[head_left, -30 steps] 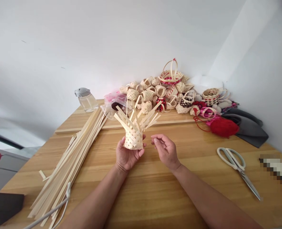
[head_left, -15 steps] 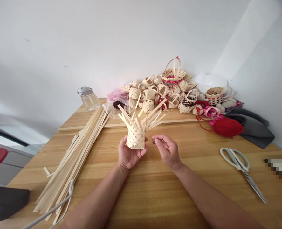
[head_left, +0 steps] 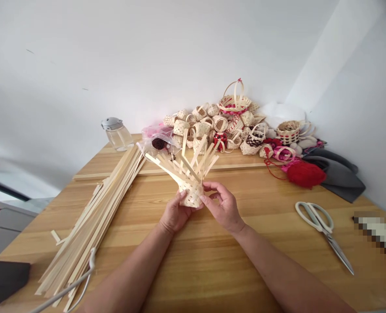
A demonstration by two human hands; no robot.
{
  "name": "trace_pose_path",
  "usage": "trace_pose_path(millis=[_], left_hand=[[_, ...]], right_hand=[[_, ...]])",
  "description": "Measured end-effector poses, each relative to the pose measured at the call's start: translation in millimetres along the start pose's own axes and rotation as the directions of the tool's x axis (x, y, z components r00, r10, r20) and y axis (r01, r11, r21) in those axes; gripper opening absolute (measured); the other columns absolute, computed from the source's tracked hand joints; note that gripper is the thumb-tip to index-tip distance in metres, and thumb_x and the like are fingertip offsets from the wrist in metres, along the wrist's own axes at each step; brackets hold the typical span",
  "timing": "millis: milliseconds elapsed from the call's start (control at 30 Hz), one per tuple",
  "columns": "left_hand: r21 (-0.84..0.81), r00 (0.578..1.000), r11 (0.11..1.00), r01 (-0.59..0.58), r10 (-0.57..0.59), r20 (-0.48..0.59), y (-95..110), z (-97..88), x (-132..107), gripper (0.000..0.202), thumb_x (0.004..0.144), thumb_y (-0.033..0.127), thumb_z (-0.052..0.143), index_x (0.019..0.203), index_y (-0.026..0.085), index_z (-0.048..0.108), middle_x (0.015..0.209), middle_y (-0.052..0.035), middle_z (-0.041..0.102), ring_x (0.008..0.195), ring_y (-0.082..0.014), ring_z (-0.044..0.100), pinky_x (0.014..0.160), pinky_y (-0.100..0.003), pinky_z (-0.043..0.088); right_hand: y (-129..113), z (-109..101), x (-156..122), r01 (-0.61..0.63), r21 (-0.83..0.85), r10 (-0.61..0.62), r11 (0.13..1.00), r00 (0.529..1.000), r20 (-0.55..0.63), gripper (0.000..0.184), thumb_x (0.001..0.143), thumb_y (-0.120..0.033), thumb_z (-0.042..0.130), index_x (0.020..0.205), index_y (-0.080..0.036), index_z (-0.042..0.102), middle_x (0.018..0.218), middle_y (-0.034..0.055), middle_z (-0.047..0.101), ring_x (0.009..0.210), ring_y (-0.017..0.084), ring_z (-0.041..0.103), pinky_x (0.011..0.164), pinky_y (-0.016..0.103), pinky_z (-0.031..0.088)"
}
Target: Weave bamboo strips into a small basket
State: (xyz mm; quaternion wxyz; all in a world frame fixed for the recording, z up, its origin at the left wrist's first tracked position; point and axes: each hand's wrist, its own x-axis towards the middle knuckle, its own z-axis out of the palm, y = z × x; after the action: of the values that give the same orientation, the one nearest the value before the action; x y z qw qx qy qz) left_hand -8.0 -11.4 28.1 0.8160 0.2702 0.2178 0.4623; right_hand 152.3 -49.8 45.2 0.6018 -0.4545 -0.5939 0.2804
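A small half-woven basket (head_left: 192, 194) of pale bamboo strips is held above the table, its loose strip ends fanning out at the top. My left hand (head_left: 175, 213) cups it from below and the left, thumb on its side. On the other side, my right hand (head_left: 222, 205) grips the basket's right wall between thumb and fingers. The undersides of the fingers behind the weave are hidden.
Long bamboo strips (head_left: 98, 221) lie in a bundle on the left, by a glass jar (head_left: 118, 137). Scissors (head_left: 325, 234) rest on the right. Finished small baskets (head_left: 214, 126) are piled at the back, with red yarn (head_left: 306, 174) beside them. A white cable (head_left: 72, 287) crosses the front left.
My right hand has moved left and taken hold of the basket's right side. The basket has turned, so its strip ends point differently. The whole view has shifted slightly.
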Motion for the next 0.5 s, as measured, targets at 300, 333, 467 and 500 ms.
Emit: trace_pose_path(millis=[300,333,467,500], left_hand=[[0.115,0.988,0.982,-0.149,0.151,-0.013,-4.0,3.0,2.5,0.061,0.073,0.025,0.085,0.128,0.020,0.059,0.119,-0.0093,0.070,0.101,-0.0211,0.067,0.088,-0.031,0.053],[0.122,0.986,0.979,-0.162,0.164,-0.011,-4.3,3.3,2.2,0.063,0.073,0.024,0.085,0.130,0.021,0.058,0.119,-0.0084,0.070,0.102,-0.0208,0.067,0.089,-0.031,0.053],[0.140,0.981,0.972,-0.191,0.194,-0.013,-5.4,4.6,1.2,0.071,0.072,0.022,0.086,0.135,0.025,0.055,0.115,-0.0054,0.072,0.100,-0.0195,0.068,0.089,-0.031,0.051],[0.141,0.981,0.972,-0.191,0.195,-0.016,-5.7,4.9,1.1,0.072,0.072,0.023,0.087,0.136,0.025,0.054,0.114,-0.0052,0.073,0.099,-0.0195,0.068,0.089,-0.031,0.051]], right_hand=[[-0.9,1.6,-2.1,0.000,-0.040,0.001,0.999,0.999,0.035,0.039,0.084,-0.021,0.070,0.123,-0.026,0.062,0.121,0.0075,0.068,0.106,0.023,0.066,0.083,0.035,0.059],[-1.4,1.7,-2.1,-0.009,-0.035,0.010,0.999,0.999,0.037,0.039,0.084,-0.021,0.071,0.122,-0.026,0.062,0.121,0.0071,0.068,0.106,0.023,0.066,0.083,0.035,0.059],[-0.8,3.5,-2.3,-0.033,-0.017,0.034,0.999,0.999,0.028,0.038,0.082,-0.020,0.071,0.118,-0.026,0.060,0.119,0.0054,0.066,0.105,0.021,0.065,0.084,0.035,0.057],[-0.1,4.1,-2.5,-0.039,-0.017,0.040,0.999,0.999,0.029,0.038,0.082,-0.020,0.071,0.117,-0.026,0.059,0.118,0.0051,0.066,0.105,0.021,0.064,0.085,0.035,0.056]])
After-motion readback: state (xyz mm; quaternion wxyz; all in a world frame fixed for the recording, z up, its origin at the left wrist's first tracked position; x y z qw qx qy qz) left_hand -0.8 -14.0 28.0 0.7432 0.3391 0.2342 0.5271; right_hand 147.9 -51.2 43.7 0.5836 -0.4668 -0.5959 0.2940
